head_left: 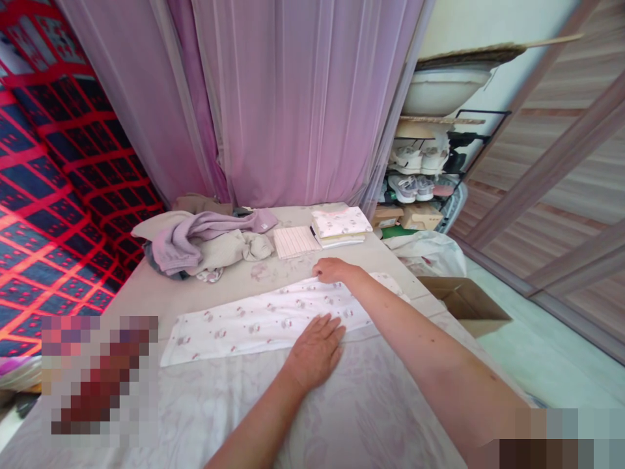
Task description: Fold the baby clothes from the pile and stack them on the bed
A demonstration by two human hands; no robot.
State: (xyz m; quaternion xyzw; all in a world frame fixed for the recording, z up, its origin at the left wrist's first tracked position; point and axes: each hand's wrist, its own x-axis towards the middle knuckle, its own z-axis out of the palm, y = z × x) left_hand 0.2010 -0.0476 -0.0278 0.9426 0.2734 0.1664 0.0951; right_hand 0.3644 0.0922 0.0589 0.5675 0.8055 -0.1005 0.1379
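A long white garment (254, 319) with a small grey and pink print lies spread in a folded strip across the bed. My left hand (316, 352) rests flat on its near edge, fingers stretched out. At the far edge, the fingers of my right hand (333, 270) are closed in a pinch on the fabric. My right forearm covers part of the strip, whose right end (388, 281) shows beyond it. Just past the hands lie a striped folded cloth (296, 242) and a stack of folded printed clothes (340, 223).
A heap of loose clothes (195, 244) sits at the bed's far left. Purple curtains (303, 104) hang behind. To the right are a shoe rack (415, 189), a cardboard box (469, 299) and a wooden wardrobe (551, 163). A red and black checked cloth (73, 163) hangs left.
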